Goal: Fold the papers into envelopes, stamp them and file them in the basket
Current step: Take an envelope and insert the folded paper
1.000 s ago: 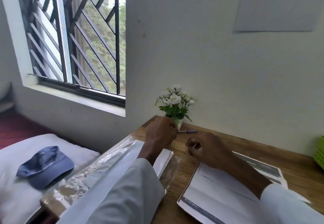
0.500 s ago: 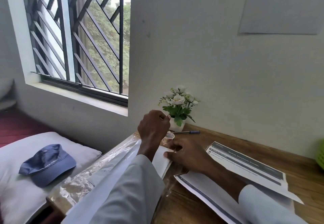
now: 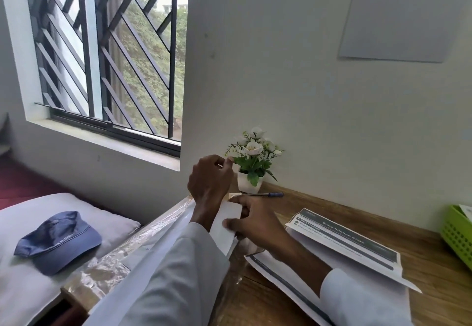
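A white folded envelope (image 3: 226,219) lies at the desk's left edge, on a clear plastic-wrapped pack (image 3: 115,262). My right hand (image 3: 255,223) rests on the envelope, fingers spread over its top and thumb at its near edge. A small tan piece (image 3: 234,195) shows at the index fingertip. My left hand (image 3: 209,180) is raised above the envelope beside the flower pot, thumb and forefinger pinched on a small pale piece that I cannot identify. Printed sheets (image 3: 344,244) lie under my right forearm. The green basket (image 3: 457,236) sits at the far right edge.
A white pot of flowers (image 3: 251,170) stands against the wall, with a blue pen (image 3: 268,194) lying beside it. Left of the wooden desk (image 3: 421,256) is a pillow (image 3: 30,223) with a blue cap (image 3: 58,241) on it. A barred window fills the upper left.
My right hand moved left from the printed sheets onto the white envelope. My left hand rose from the desk to flower height, still pinched. The view tilted up slightly.
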The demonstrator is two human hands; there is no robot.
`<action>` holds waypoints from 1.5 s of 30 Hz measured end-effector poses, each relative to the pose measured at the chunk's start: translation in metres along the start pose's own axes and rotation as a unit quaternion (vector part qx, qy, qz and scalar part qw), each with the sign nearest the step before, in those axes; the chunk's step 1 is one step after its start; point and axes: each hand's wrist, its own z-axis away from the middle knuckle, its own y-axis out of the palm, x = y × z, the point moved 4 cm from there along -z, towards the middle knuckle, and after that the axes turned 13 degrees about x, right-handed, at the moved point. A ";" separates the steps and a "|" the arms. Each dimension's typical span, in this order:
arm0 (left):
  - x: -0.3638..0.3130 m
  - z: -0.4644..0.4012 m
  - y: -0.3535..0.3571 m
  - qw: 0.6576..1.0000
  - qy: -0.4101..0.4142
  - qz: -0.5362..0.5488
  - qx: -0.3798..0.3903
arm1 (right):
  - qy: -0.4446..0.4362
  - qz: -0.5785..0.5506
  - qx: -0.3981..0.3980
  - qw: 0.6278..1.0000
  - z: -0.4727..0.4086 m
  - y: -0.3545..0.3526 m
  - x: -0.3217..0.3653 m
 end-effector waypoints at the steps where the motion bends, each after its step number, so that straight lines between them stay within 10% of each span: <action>1: 0.000 -0.001 0.000 1.000 0.004 0.014 0.006 | 0.002 -0.023 -0.009 1.000 0.003 -0.002 0.002; 12: -0.054 0.017 0.003 0.969 0.205 0.064 0.122 | -0.085 -0.161 -0.159 0.970 0.063 -0.056 0.030; 17: -0.078 0.033 0.005 0.951 0.166 0.110 0.237 | -0.123 -0.207 -0.221 0.945 0.103 -0.091 0.039; 24: -0.086 0.058 0.017 0.787 0.105 0.206 0.572 | -0.171 -0.274 -0.326 0.888 0.156 -0.148 0.021; 45: -0.134 0.074 0.093 0.772 0.363 -0.062 0.517 | -0.041 -0.152 -0.361 0.919 0.193 -0.170 -0.079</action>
